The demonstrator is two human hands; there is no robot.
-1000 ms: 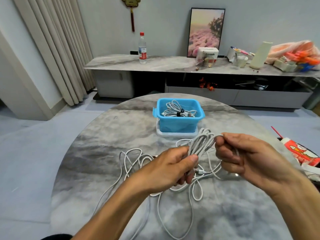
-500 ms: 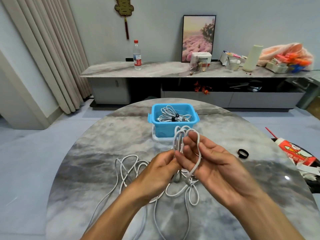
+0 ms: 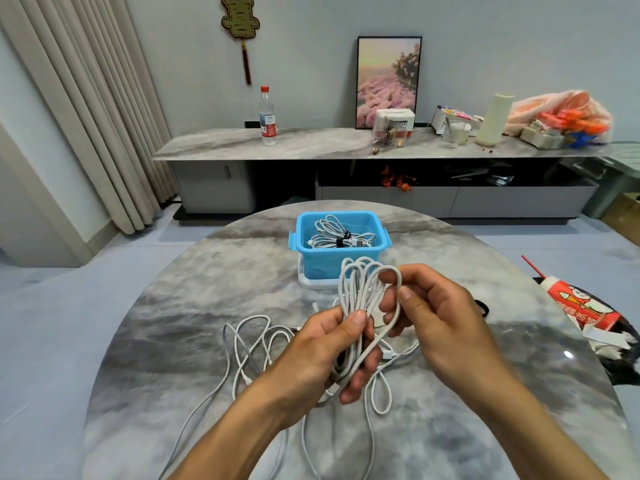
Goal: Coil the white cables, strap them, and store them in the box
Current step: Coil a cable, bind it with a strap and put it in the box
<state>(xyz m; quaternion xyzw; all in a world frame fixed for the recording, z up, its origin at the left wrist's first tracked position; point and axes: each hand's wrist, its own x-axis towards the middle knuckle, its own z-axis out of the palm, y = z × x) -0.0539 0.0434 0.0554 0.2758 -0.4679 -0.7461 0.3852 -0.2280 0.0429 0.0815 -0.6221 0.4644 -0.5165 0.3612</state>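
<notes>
Raised since before, one cable coil (image 3: 360, 306) gripped by left hand (image 3: 332, 355) and right hand (image 3: 433, 317); one strapped coil (image 3: 337, 237) in box (image 3: 332, 265).

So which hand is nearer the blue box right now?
Right. The right hand sits just in front of the blue box; the left hand is lower, closer to the person.

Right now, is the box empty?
No. The blue box already holds one coiled white cable bound with a dark strap.
</notes>
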